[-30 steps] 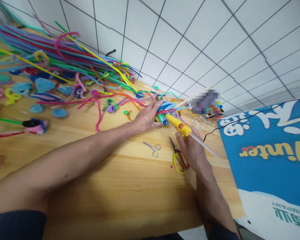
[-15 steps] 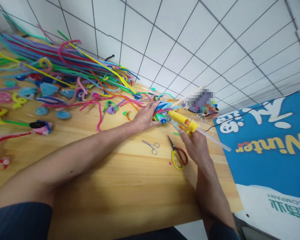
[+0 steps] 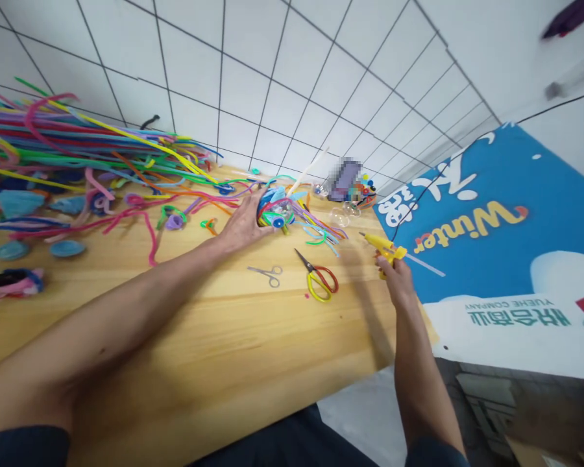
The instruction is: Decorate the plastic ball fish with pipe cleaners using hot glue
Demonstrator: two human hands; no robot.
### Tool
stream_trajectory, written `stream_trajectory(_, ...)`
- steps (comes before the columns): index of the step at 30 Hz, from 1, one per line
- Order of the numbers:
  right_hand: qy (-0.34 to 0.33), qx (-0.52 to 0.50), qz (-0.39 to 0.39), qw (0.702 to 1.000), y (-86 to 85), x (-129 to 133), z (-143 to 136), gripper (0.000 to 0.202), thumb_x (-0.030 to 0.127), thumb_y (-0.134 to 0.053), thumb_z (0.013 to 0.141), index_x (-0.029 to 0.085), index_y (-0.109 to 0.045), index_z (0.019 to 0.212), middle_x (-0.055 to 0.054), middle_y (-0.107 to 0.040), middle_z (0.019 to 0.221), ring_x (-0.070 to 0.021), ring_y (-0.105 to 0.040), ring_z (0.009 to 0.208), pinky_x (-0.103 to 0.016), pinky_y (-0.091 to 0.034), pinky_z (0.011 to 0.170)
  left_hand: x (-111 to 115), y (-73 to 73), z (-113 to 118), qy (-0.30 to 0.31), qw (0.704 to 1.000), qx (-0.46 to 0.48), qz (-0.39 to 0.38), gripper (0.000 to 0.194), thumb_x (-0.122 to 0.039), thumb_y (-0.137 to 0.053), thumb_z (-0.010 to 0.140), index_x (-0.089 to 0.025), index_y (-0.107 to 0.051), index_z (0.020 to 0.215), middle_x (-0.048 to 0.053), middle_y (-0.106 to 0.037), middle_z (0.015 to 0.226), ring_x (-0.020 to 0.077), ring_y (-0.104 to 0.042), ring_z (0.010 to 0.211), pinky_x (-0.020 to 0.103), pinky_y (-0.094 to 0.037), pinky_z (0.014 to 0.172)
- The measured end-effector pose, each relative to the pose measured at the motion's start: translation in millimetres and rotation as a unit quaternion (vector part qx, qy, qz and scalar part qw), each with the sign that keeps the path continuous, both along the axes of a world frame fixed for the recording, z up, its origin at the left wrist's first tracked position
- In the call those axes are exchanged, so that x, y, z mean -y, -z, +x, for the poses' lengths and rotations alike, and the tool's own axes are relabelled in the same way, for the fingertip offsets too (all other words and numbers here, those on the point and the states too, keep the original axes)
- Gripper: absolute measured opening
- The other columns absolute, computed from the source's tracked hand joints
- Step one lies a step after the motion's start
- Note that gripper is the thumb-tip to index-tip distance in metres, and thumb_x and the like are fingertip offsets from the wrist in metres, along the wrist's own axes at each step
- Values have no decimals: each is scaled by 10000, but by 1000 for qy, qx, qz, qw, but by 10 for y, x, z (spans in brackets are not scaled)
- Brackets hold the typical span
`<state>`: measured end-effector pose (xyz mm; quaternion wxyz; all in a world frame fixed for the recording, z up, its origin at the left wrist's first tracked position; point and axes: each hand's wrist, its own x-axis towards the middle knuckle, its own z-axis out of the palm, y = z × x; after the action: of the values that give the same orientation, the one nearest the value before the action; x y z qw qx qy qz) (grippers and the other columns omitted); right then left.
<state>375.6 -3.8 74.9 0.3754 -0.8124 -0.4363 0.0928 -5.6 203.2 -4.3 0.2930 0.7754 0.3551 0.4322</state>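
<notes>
glue gun [image 3: 382,245] yellow, clear stick at rear, in r hand [image 3: 394,275].

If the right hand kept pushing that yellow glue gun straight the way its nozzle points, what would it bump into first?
Probably the clear plastic balls beyond the nozzle of the yellow glue gun in the right hand, then the tangle of coloured pipe cleaners; depth is hard to judge here.

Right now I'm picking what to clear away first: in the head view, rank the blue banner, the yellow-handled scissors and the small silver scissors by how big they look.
1. Blue banner, by far the largest.
2. Yellow-handled scissors.
3. Small silver scissors, lying close beside them, so the ranking holds.
</notes>
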Motion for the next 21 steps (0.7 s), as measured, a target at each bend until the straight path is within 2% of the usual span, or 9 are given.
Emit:
stream_trajectory(4, 30, -12, -20, 999, 344, 50, 142, 604, 690, -608, 738, 161, -729, 1003, -91, -733, 858, -242, -635, 761, -363, -496, 682, 4, -18, -14, 0, 1000, -1, 1, 1077, -515, -856, 787, -158, -324, 1653, 200, -374, 1725, 412, -321, 1628, 594, -311, 1337)
stream_trajectory(9, 47, -2, -24, 999, 566, -31, 252, 560, 645, -631, 715, 170, -726, 997, -144, -765, 949, -322, -684, 897, -444, -544, 810, 2, -44, -40, 2, 1000, -6, 12, 1100, -525, -859, 784, -177, -295, 1663, 191, -354, 1740, 394, -309, 1637, 590, -284, 1352)
stream_trajectory(12, 44, 8, -17, 999, 617, -68, 275, 505, 629, -645, 740, 198, -724, 991, -148, -775, 975, -344, -692, 967, -461, -551, 876, 11, -61, -55, 0, 1000, -16, 10, 1088, -526, -845, 802, -169, -287, 1665, 195, -358, 1737, 386, -327, 1632, 576, -301, 1349)
stream_trajectory(16, 35, 20, -6, 999, 631, -60, 291, 515, 627, -675, 751, 195, -721, 1028, -150, -776, 1005, -334, -698, 968, -453, -558, 881, 23, -78, -68, 7, 1000, -15, 7, 1036, -563, -830, 825, -212, -312, 1651, 167, -349, 1750, 381, -352, 1623, 582, -297, 1353)
stream_trajectory(18, 35, 26, 2, 999, 615, 13, 302, 572, 646, -675, 754, 179, -715, 1081, -154, -774, 1060, -317, -696, 963, -454, -566, 880, 23, -78, -71, 2, 1000, -15, -1, 1044, -585, -832, 815, -217, -319, 1647, 167, -366, 1739, 383, -374, 1612, 581, -308, 1347)
stream_trajectory(21, 55, 45, 15, 997, 575, 259, 271, 652, 660, -703, 748, 152, -699, 1157, -183, -754, 1147, -317, -684, 1005, -493, -561, 929, 16, -66, -71, -5, 1000, -18, -7, 1045, -614, -826, 804, -221, -333, 1638, 175, -408, 1702, 388, -395, 1599, 569, -327, 1337)
